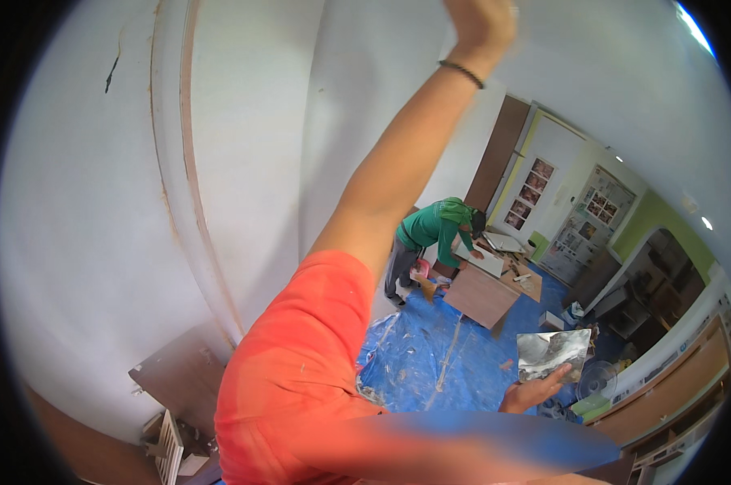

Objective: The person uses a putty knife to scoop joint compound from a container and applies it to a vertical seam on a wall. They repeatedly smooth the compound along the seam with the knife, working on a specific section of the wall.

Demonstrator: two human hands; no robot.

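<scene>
My left arm, in an orange short sleeve, stretches steeply up across the picture. At its end my left hand (485,31) is cut off by the top edge and its fingers are hidden; a dark bracelet circles the wrist. Lower right, my right hand (537,391) grips a flat rectangular plate (571,343), which looks smeared with grey and whitish paste. Several of its fingers show against the plate's lower edge. A smooth blurred patch along the bottom hides the right forearm.
Pale walls (244,121) rise at the left. A person in a green hooded top (430,226) bends over a wooden worktable (482,297) holding a white board. Blue plastic sheeting (430,347) covers the floor. A fan (597,380) stands at right; brown boards (179,368) lean lower left.
</scene>
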